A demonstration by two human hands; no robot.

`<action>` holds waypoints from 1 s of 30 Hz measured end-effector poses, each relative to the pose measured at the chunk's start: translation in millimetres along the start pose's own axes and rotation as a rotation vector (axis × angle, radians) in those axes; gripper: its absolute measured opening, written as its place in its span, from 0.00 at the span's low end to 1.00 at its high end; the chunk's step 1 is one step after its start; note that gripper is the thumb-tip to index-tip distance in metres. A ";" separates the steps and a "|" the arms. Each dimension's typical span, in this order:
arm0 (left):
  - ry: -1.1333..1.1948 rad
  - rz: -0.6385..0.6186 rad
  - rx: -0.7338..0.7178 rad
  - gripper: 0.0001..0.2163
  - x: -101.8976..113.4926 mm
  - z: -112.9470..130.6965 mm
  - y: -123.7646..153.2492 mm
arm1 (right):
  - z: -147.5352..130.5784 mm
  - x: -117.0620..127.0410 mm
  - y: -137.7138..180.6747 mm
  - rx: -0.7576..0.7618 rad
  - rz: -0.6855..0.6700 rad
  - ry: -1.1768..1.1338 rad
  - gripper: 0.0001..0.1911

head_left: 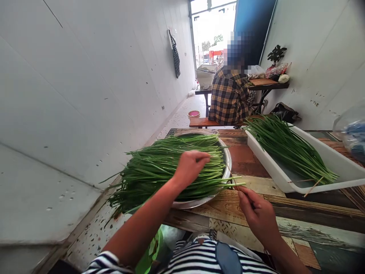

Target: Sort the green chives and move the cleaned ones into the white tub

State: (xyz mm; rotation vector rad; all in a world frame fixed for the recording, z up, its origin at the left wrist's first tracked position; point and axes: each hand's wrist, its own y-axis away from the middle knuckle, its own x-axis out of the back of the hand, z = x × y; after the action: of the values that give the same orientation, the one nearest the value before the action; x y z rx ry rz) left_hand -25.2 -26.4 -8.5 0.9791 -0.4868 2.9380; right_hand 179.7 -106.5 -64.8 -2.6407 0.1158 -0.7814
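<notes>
A big heap of long green chives [159,167] lies across a round metal basin [225,152] on the wooden table [285,217]. My left hand [189,165] rests on top of the heap, its fingers bent and pinching at some stalks. My right hand [256,215] is closed on a thin wooden skewer [232,177] just right of the basin, its tip pointing up toward the chive ends.
A white plastic tray [322,158] at the right holds more chives and a skewer. A clear plastic bag [352,131] sits at the far right. A person in a plaid shirt [229,97] sits on a bench ahead, back turned, at another table. White wall runs along the left.
</notes>
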 end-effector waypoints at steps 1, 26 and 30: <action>0.065 -0.030 0.056 0.09 -11.5 -1.0 -2.7 | 0.0 -0.4 -1.1 0.002 -0.005 -0.004 0.15; 0.256 -0.177 0.218 0.11 -23.1 7.2 -4.7 | 10.5 -6.2 -1.6 -0.018 -0.074 -0.011 0.16; 0.218 -0.175 0.200 0.11 -23.4 5.7 -5.1 | 10.9 -6.4 -1.0 -0.050 -0.096 -0.041 0.17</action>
State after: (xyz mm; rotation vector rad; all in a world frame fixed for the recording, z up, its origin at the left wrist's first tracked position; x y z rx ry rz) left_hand -2.5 -21.2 -16.5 0.6611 -0.0965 2.9245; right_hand 180.2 -100.8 -76.1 -2.7250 -0.0024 -0.7641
